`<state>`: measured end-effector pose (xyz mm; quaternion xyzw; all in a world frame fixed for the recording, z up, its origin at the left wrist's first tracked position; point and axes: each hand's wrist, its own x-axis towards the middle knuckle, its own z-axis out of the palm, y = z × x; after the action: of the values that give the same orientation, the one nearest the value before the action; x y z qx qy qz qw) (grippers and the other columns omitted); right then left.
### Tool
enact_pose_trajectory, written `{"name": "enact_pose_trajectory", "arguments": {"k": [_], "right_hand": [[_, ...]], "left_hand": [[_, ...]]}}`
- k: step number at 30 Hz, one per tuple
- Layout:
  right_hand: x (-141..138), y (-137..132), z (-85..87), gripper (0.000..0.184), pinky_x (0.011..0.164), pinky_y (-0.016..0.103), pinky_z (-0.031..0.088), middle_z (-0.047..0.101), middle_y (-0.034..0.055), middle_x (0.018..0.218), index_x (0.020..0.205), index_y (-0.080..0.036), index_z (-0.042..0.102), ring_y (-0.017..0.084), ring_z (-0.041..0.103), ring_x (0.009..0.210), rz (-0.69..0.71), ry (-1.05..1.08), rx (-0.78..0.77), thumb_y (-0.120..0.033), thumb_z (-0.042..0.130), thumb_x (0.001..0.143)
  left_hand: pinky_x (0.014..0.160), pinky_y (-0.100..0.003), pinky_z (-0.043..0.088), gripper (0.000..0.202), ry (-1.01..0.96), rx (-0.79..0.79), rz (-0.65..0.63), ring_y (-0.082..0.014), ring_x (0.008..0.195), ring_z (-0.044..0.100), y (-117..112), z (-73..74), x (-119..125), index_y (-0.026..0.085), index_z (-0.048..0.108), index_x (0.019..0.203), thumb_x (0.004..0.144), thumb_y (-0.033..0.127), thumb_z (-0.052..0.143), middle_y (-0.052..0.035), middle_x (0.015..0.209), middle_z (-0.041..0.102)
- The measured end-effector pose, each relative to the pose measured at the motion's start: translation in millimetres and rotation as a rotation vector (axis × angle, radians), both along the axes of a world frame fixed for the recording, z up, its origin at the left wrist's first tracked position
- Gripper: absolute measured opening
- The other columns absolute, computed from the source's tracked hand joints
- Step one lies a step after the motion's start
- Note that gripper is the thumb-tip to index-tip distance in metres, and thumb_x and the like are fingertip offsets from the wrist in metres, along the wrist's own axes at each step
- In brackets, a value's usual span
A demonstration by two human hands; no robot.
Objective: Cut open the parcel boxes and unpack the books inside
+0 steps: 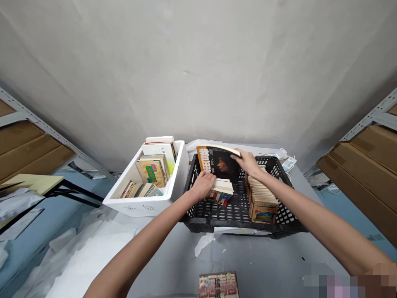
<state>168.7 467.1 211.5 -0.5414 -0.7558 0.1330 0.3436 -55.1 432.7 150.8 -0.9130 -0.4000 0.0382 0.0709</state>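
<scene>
My right hand (pixel 247 162) is closed on the upper right corner of a large thin book with a dark cover (pixel 220 160). Orange characters run down its left side, and it is held tilted over the left part of a black plastic crate (pixel 198 224). My left hand (pixel 203 184) is at the lower left of that book, fingers curled at the top of a few smaller books (pixel 223 186) in the crate. Its fingertips are partly hidden. A long row of matching small books (pixel 263 203) fills part of the crate's right side.
Left of the crate stands a white foam box (pixel 139 210) with several books in it. One thick book (pixel 218 284) lies at the table's near edge. White wrapping sheets (pixel 93 252) are on the left. Cardboard boxes (pixel 362 178) sit on shelving at both sides, and a grey wall rises behind.
</scene>
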Motion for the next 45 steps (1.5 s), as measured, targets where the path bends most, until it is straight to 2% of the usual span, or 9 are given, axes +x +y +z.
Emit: {"name": "enact_pose_trajectory", "arguments": {"k": [5, 10, 23, 27, 31, 35, 38, 41, 45], "right_hand": [[-16, 13, -75.2, 0.023, 0.076, 0.027, 0.044, 0.07, 0.003, 0.086, 0.102, -0.021, 0.067, 0.019, 0.062, 0.08, 0.062, 0.101, -0.226, -0.028, 0.055, 0.083], [-26, 27, -115.0, 0.026, 0.081, 0.03, 0.048, 0.072, 0.004, 0.093, 0.103, -0.017, 0.067, 0.019, 0.064, 0.086, 0.02, 0.139, -0.344, -0.025, 0.055, 0.082], [-24, 34, -76.3, 0.029, 0.083, 0.032, 0.044, 0.07, 0.0211, 0.102, 0.098, -0.006, 0.069, 0.03, 0.064, 0.101, -0.241, -0.142, -0.609, -0.016, 0.044, 0.088], [-18, -27, -35.8, 0.029, 0.091, 0.031, 0.04, 0.066, 0.0143, 0.116, 0.111, -0.014, 0.065, 0.026, 0.058, 0.111, -0.166, -0.163, -0.536, -0.02, 0.047, 0.089], [-15, -148, -9.3, 0.028, 0.084, 0.03, 0.045, 0.07, 0.0063, 0.106, 0.11, -0.021, 0.064, 0.02, 0.064, 0.093, 0.036, 0.03, -0.286, -0.028, 0.046, 0.09], [-18, -281, -57.2, 0.021, 0.072, 0.029, 0.048, 0.072, 0.0033, 0.09, 0.096, -0.024, 0.066, 0.018, 0.065, 0.077, 0.013, 0.14, -0.569, -0.032, 0.048, 0.088], [-24, -348, -132.0, 0.021, 0.076, 0.032, 0.049, 0.07, 0.0068, 0.093, 0.099, -0.021, 0.062, 0.02, 0.065, 0.081, -0.098, 0.097, -0.8, -0.026, 0.046, 0.086], [-34, -379, -192.7, 0.025, 0.083, 0.033, 0.047, 0.066, 0.0124, 0.107, 0.107, -0.017, 0.059, 0.022, 0.065, 0.089, -0.199, 0.024, -0.956, -0.024, 0.048, 0.085], [-51, -380, -222.4, 0.024, 0.087, 0.034, 0.045, 0.064, 0.0162, 0.109, 0.104, -0.013, 0.059, 0.026, 0.061, 0.105, -0.268, -0.032, -1.065, -0.022, 0.051, 0.083]], "left_hand": [[0.093, -0.041, 0.03, 0.037, -0.014, -0.011, -0.004, -0.0276, 0.102, 0.057, -7, 1.9, -3, 0.013, 0.05, 0.108, 0.078, 0.031, 0.063, -0.0134, 0.109, 0.062], [0.088, -0.042, 0.033, 0.042, -0.027, -0.023, 0.013, -0.0286, 0.103, 0.057, -7, -0.7, -5, 0.014, 0.047, 0.114, 0.079, 0.033, 0.061, -0.0136, 0.111, 0.06], [0.096, -0.044, 0.032, 0.049, -0.025, -0.116, 0.195, -0.03, 0.115, 0.051, 67, -0.6, 24, 0.013, 0.048, 0.12, 0.077, 0.032, 0.063, -0.0162, 0.122, 0.058], [0.107, -0.05, 0.019, 0.051, -0.094, -0.015, 0.241, -0.0331, 0.131, 0.034, 54, -5.6, 37, 0.008, 0.041, 0.131, 0.083, 0.019, 0.05, -0.0219, 0.139, 0.042], [0.108, -0.051, 0.018, 0.054, -0.265, 0.06, 0.27, -0.0318, 0.132, 0.033, 9, 16.3, 44, 0.004, 0.029, 0.139, 0.086, 0.007, 0.034, -0.0212, 0.139, 0.041], [0.094, -0.042, 0.039, 0.034, -0.465, -0.075, 0.296, -0.0267, 0.109, 0.053, -87, 41.8, 22, 0.01, 0.048, 0.121, 0.091, 0.016, 0.033, -0.0154, 0.114, 0.057], [0.08, -0.032, 0.047, 0.024, -0.743, -0.189, 0.52, -0.0184, 0.088, 0.06, -186, 11.9, -5, 0.018, 0.051, 0.103, 0.094, 0.027, 0.031, -0.0074, 0.096, 0.061], [0.073, -0.032, 0.05, 0.018, -0.792, -0.444, 0.777, -0.0174, 0.078, 0.062, -270, -64.3, -21, 0.019, 0.051, 0.094, 0.091, 0.028, 0.036, -0.0065, 0.087, 0.064], [0.08, -0.039, 0.05, 0.019, -0.609, -0.66, 1.031, -0.0245, 0.094, 0.064, -319, -152.3, -21, 0.014, 0.054, 0.098, 0.082, 0.023, 0.049, -0.0154, 0.099, 0.066]]}}
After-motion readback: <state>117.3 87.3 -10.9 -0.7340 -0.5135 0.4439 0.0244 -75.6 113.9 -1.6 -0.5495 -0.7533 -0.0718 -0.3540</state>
